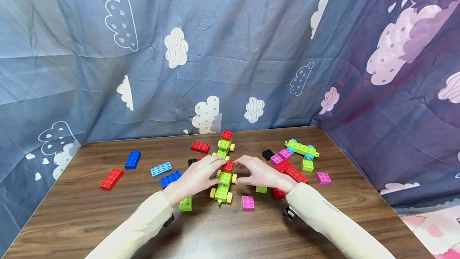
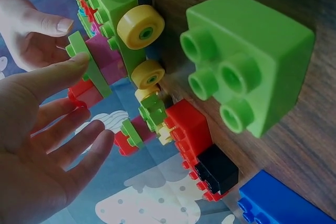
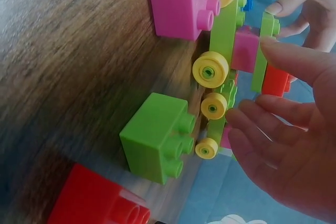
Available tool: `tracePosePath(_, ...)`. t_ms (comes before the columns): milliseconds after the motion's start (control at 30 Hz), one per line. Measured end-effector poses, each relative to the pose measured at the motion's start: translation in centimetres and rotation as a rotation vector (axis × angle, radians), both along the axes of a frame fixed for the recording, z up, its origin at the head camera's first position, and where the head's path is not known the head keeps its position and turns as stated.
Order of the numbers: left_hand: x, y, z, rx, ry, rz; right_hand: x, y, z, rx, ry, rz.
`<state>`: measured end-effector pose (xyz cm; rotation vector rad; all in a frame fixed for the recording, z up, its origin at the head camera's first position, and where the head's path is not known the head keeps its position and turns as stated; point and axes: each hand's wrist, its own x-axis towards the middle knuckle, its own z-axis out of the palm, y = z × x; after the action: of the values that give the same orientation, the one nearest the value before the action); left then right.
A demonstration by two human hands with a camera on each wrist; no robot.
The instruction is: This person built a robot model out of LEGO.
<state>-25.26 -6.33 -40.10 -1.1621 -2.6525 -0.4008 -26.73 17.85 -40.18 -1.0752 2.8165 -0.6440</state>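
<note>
A green wheeled build (image 1: 223,183) with yellow wheels (image 2: 140,27) stands mid-table, a red brick (image 1: 227,166) on top of it. My left hand (image 1: 210,169) and right hand (image 1: 248,167) meet at it from either side. In the left wrist view the left hand (image 2: 92,98) has straight fingers, with the thumb tip against a thin green plate (image 2: 89,69). The right wrist view shows the right hand (image 3: 252,80) with its thumb on that green plate (image 3: 260,61) and relaxed fingers beside the wheels (image 3: 210,69). Neither hand wraps around a piece.
Loose bricks lie around on the wooden table (image 1: 90,219): a green one (image 1: 185,203), a pink one (image 1: 248,202), another green (image 3: 157,137), red (image 3: 94,198), blue (image 1: 132,159). A blue-wheeled green chassis (image 1: 302,149) sits at the back right. Cloud-print cloth encloses the table.
</note>
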Motion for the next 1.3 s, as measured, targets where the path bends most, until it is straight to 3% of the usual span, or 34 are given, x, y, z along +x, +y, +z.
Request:
tracePosePath(400,-0.9,0.3,-0.3,0.019,-0.043,-0.002,0.1,0.9,-0.3,-0.005,0.011,-0.002)
tracePosePath(700,-1.4,0.8,-0.3,-0.006,0.036,-0.04,0.5,1.4,-0.4,-0.029,-0.003,0.008)
tracePosePath(1300,-3.0,2.3,0.4,-0.081,0.098,-0.049,1.7,2.6,0.0,-0.036,0.013,-0.001)
